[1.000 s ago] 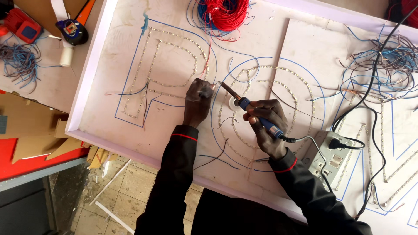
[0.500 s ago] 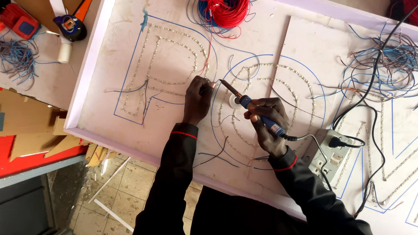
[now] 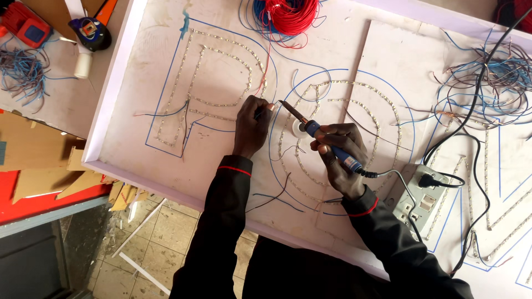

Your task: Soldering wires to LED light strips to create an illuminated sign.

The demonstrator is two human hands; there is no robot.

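Observation:
My right hand point(image 3: 339, 158) grips a blue-handled soldering iron point(image 3: 321, 135), its tip pointing left toward my left hand. My left hand point(image 3: 252, 126) rests on the white sign board point(image 3: 138, 88), fingers pinched on a thin wire at the LED strip between two letter outlines. The iron's tip nearly touches those fingertips. A small white solder roll point(image 3: 299, 128) lies under the iron. Strips of small LEDs follow blue-drawn letter shapes across the board.
A red wire coil point(image 3: 288, 15) lies at the board's top edge. A tangle of blue and dark wires point(image 3: 487, 77) sits at the right. A grey power strip point(image 3: 421, 194) with a black plug is beside my right wrist. A tape measure point(image 3: 88, 30) lies top left.
The view has shifted slightly; both hands stay at the same joint, with the iron's tip a little closer to my left fingertips.

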